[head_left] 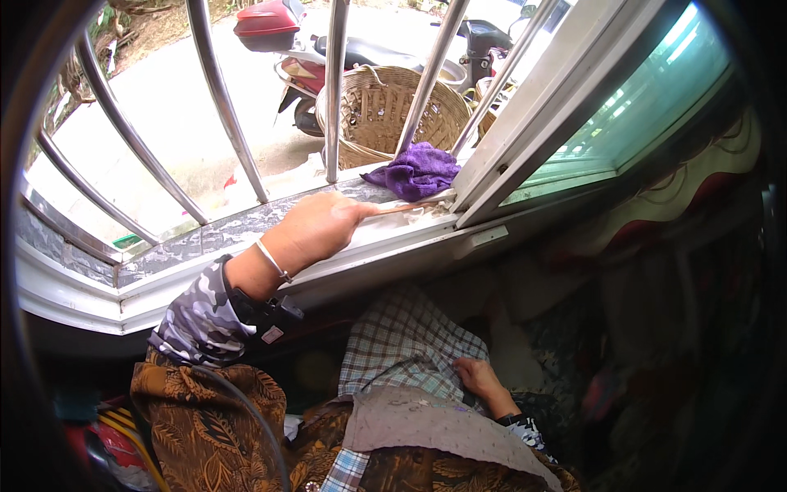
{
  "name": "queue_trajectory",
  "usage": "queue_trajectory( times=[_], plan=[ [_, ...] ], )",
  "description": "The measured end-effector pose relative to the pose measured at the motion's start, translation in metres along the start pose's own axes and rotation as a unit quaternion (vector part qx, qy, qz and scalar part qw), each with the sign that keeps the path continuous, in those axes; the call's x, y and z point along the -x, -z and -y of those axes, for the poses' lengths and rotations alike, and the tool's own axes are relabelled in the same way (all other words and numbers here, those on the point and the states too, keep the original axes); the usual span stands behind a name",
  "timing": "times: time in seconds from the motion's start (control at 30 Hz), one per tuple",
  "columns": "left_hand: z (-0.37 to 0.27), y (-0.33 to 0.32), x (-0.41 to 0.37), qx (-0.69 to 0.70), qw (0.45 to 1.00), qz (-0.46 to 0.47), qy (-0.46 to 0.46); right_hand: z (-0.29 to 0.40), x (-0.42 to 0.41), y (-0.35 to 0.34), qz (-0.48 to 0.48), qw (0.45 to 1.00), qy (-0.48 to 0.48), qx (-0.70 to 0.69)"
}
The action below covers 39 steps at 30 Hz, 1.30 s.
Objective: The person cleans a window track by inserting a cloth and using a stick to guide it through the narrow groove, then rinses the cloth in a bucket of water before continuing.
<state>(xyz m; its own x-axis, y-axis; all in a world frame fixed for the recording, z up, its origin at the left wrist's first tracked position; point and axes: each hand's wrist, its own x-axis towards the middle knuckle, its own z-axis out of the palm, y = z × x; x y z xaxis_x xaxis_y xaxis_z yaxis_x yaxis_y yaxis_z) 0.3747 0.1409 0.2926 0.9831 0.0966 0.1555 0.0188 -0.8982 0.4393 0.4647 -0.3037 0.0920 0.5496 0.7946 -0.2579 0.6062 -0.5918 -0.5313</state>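
Observation:
My left hand, with a silver bangle at the wrist, grips a thin brownish stick-like tool. The tool lies along the white window track and points right; its far end is by pale crumpled material near the sash. A purple cloth is bunched on the sill just beyond the tool. Lower down, my right hand rests with curled fingers against a checked apron. Whether it pinches the fabric cannot be made out.
Metal window bars stand along the outer sill. A sliding glass sash is on the right, above a patterned curtain. Outside are a woven basket and a red motor scooter. A dark cable crosses my left side.

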Motion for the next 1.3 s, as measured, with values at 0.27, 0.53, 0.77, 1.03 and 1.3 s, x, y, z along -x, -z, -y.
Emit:
queue_trajectory(
  times=[0.27,0.53,0.77,1.03,1.3],
  plan=[
    [-0.021,-0.003,-0.025,-0.045,0.997,0.032,-0.046,-0.015,0.003,-0.006,0.002,0.999,-0.016,-0.029],
    [0.000,0.011,-0.017,-0.057,0.986,0.125,-0.095,-0.004,-0.006,-0.004,0.002,1.000,-0.005,-0.024],
    [0.006,0.029,-0.016,-0.117,0.975,0.164,-0.089,-0.012,0.005,-0.008,0.018,0.996,-0.059,-0.060],
    [0.008,-0.019,-0.030,-0.062,0.986,0.123,-0.092,-0.003,-0.011,-0.002,0.039,0.999,-0.021,-0.019],
    [0.006,0.040,0.015,-0.082,0.975,0.207,-0.018,-0.008,0.003,-0.007,0.014,1.000,-0.022,-0.017]
  ],
)
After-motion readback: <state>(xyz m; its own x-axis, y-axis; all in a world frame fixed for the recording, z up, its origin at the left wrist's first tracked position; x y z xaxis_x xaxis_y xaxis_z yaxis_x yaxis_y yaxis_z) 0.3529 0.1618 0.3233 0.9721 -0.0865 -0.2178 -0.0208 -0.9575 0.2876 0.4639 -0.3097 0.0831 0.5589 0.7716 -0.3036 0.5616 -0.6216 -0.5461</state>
